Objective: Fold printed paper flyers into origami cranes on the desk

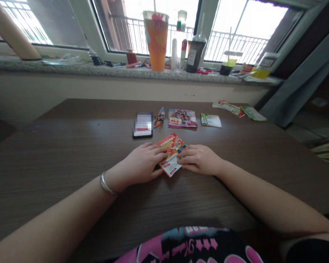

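Note:
A folded orange and white printed leaflet (170, 148) lies slanted on the table before me, one corner pointing my way. My left hand (146, 162) holds its left side, fingers over the top and thumb by the lower edge. At the opposite side, my right hand (200, 159) holds the leaflet down with its fingertips on the paper. The undersides of both hands are hidden. Just beyond the leaflet are a phone (143, 125) with a blurred screen, a small folded paper piece (159, 117) and a colourful printed flyer (182, 118).
A small stack of paper (211, 120) and several paper strips (230, 108) lie toward the back right of the brown table (71, 153). Behind it, the windowsill (112, 73) carries a tall orange drink cup (157, 44), a dark drink cup (195, 54) and small bottles.

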### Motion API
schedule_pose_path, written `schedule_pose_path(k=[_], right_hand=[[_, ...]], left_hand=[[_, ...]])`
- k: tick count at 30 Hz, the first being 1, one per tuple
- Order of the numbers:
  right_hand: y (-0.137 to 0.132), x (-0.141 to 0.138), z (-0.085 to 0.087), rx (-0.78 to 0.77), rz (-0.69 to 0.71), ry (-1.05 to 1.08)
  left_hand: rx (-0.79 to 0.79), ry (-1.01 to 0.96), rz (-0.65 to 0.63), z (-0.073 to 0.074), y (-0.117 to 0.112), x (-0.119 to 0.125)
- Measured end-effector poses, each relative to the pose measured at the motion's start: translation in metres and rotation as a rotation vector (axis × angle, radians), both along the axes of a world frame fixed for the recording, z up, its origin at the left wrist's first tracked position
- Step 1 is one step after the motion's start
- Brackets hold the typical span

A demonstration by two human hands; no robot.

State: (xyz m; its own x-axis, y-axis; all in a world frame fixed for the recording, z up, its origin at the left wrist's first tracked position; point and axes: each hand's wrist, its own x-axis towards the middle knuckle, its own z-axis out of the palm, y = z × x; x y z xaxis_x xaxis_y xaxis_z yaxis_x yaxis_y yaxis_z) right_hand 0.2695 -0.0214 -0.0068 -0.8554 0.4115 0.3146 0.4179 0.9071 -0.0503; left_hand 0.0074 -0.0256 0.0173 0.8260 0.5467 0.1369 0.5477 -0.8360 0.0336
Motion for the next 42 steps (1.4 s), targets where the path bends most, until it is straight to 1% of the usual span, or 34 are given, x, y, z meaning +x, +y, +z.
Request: schedule_pose_path(k=[4, 6, 9, 12, 17, 22, 27, 30, 33, 37, 42], right_hand=[[-0.004, -0.003, 0.0, 0.02, -0.051, 0.031], [-0.007, -0.005, 0.001, 0.007, -0.088, 0.032], [-0.01, -0.007, 0.003, -0.018, -0.14, 0.013], [-0.01, -0.009, 0.003, -0.04, -0.131, 0.004], [-0.011, -0.01, 0.002, -0.06, -0.097, 0.019], [-0.011, -0.01, 0.003, -0.087, -0.093, 0.016], [-0.003, -0.006, 0.0, -0.213, -0.062, 0.101], [0.002, -0.004, -0.002, -0.323, -0.053, 0.183], [0.004, -0.004, -0.004, -0.384, -0.066, 0.24], [0.003, -0.005, -0.005, -0.387, -0.091, 0.249], [0.0, -0.006, -0.004, -0.369, -0.211, 0.224]], left_hand=[[0.028, -0.013, 0.0, 0.002, -0.003, 0.002], [0.028, -0.015, -0.027, 0.003, -0.005, 0.004], [-0.017, -0.014, -0.097, 0.004, -0.006, 0.008], [-0.044, -0.008, -0.114, 0.004, -0.007, 0.01], [-0.068, -0.037, -0.076, 0.003, -0.006, 0.011], [-0.161, -0.131, -0.001, 0.001, -0.006, 0.014], [-0.312, -0.211, 0.08, -0.002, -0.002, 0.013], [-0.356, -0.254, 0.113, -0.006, 0.002, 0.011], [-0.357, -0.272, 0.143, -0.009, 0.005, 0.008], [-0.331, -0.279, 0.174, -0.011, 0.006, 0.007], [-0.276, -0.286, 0.203, -0.014, 0.01, 0.009]])
